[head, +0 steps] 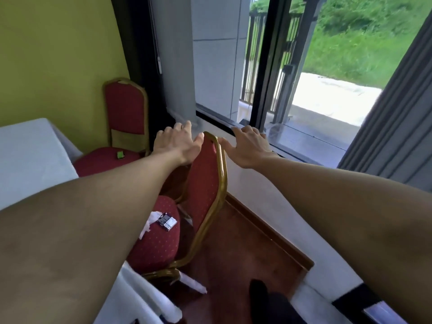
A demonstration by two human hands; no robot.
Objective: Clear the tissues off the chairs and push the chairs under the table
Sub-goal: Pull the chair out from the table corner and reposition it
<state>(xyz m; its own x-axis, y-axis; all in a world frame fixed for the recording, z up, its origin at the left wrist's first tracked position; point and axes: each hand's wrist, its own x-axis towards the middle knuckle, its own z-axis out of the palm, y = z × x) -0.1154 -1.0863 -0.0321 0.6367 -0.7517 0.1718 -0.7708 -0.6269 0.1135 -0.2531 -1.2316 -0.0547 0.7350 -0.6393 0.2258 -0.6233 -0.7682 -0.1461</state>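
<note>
A red padded chair with a gold frame [205, 183] stands beside the white-clothed table [30, 160], its back toward the window. On its seat lie a crumpled white tissue [148, 224] and a small silver and dark packet [167, 221]. My left hand [178, 142] and my right hand [249, 147] hover at either side of the top of the chair's back, fingers spread, thumbs touching the gold rim, holding nothing. A second red chair [125, 113] stands by the yellow wall, with a small green object [120, 155] on its seat. My left forearm hides part of the near seat.
A large window with a dark frame [266, 66] and a low sill [304, 141] runs along the right. Grey curtain [392, 118] hangs at the far right. Red-brown carpet [245, 253] lies between chair and wall. A dark shoe [259, 291] shows at the bottom.
</note>
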